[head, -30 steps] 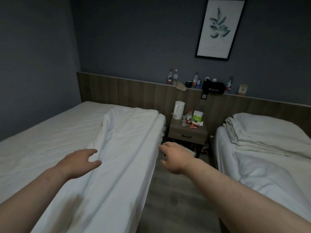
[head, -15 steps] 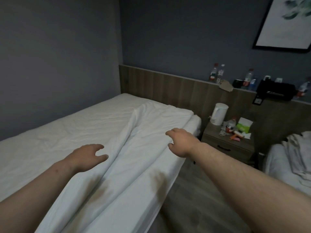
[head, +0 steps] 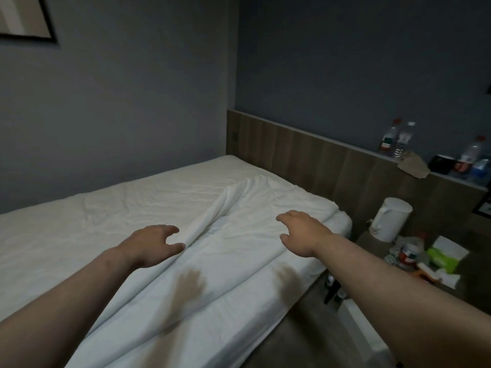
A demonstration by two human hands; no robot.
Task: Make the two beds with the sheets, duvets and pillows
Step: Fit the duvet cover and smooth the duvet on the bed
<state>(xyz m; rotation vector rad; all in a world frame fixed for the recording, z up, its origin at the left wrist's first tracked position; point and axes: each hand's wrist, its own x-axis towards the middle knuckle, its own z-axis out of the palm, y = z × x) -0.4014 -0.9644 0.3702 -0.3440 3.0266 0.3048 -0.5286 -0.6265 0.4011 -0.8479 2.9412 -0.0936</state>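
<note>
**Both hands reaching out over the folded sheet**

Two bare forearms are stretching forward from the bottom corners of the view, over the near side of the bed (head: 79, 235). The left hand (head: 152, 245) is hovering with fingers spread and curled a little, holding nothing, its thumb and fingertips just beside the raised ridge of the white sheet (head: 239, 256); whether they are touching the cloth cannot be told. The right hand (head: 303, 235) is hanging palm down, fingers apart and empty, over the sheet near the bed's right edge. Both hands are casting soft shadows onto the cloth below them.

The sheet is lying as a long strip along the right half of the mattress, its inner edge bunching into a fold that is running away toward the headboard (head: 305, 152). The left half of the bed is showing a wrinkled white surface.

Beyond the bed's right edge, a nightstand (head: 467, 282) is carrying a white kettle (head: 390, 221), a small bottle and a green-and-white packet (head: 446, 253). Further back, bottles (head: 396, 139) are standing on the ledge atop the wooden headboard panel. A framed picture (head: 26, 17) is hanging on the grey wall at the far left.
</note>
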